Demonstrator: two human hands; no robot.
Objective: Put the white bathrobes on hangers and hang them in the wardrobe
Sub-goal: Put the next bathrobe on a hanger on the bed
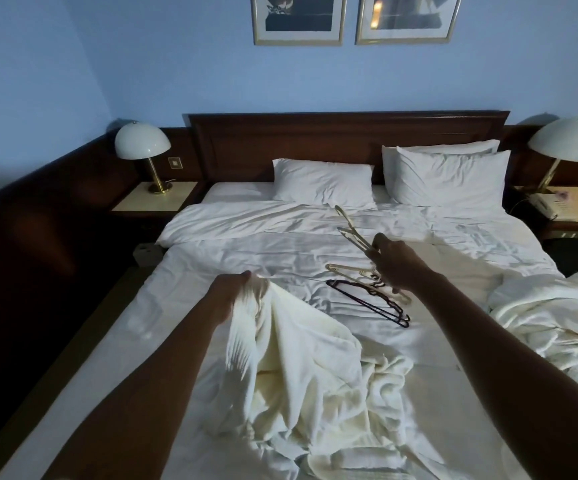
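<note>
- Blue walls and a dark wooden headboard (348, 140) backed a wide bed (246, 244) with white sheets that filled the middle of the frame.
- Three white pillows (324, 183) lay at the head of the bed, and a domed lamp (142, 142) stood at each upper side.
- The left hand (235, 296), left of centre, gripped a bunched fold of a white bathrobe (311, 368), fingers curled tight around the cloth; the rest of the robe spilled down over the lower middle of the bed.
- The right hand (396, 259), right of centre, pinched a pale hanger (349, 230) raised above the sheets, fingers closed on it.
- Just below that hand, a second pale hanger (346, 270) and a dark hanger (370, 303) lay on the sheet.
- Another white bathrobe (554, 320) sat crumpled at the right edge.
</note>
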